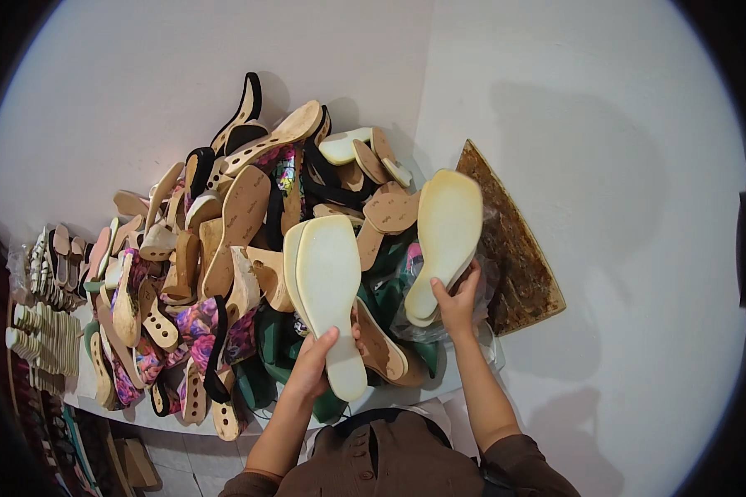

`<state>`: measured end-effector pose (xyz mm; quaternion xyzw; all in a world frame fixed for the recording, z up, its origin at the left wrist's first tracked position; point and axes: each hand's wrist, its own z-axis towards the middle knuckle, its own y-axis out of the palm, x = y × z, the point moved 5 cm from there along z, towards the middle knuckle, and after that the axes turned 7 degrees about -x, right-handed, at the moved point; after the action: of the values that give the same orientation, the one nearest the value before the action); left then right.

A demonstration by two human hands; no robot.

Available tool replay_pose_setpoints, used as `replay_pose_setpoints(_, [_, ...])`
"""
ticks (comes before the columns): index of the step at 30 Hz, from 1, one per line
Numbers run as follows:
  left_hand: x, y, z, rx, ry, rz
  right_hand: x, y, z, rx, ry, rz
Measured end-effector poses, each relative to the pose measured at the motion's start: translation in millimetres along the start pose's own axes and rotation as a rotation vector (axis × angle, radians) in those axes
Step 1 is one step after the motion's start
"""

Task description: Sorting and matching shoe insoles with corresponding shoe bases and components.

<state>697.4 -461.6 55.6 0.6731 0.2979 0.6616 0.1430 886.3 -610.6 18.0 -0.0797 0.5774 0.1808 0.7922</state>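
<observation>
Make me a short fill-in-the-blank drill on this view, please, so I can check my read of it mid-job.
1. The left hand holds pale soles with their wide ends pointing ____ the shirt.
2. The triangular board is to the ____ of the sole in the right hand.
3. That shirt is coloured ____.
4. The topmost wedge of the pile has an edge coloured ____.

Missing words: away from; right; brown; black.
</observation>
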Motion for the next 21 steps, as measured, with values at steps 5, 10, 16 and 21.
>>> replay_pose_setpoints(5, [12,17,15,0.060,0.050,0.087,-37,29,-5,-0.197,0.224,0.669])
replay_pose_setpoints(10, [20,28,31,0.147,0.195,0.464,-51,68,-30,-0.355,0.254,0.470])
replay_pose_setpoints(16, [43,18,4,0.178,0.205,0.157,-78,92,-20,-0.543,0.483,0.821])
replay_pose_setpoints(21, [66,17,-33,0.379,0.432,0.027,-89,122,-51,-0.777,0.446,0.507])
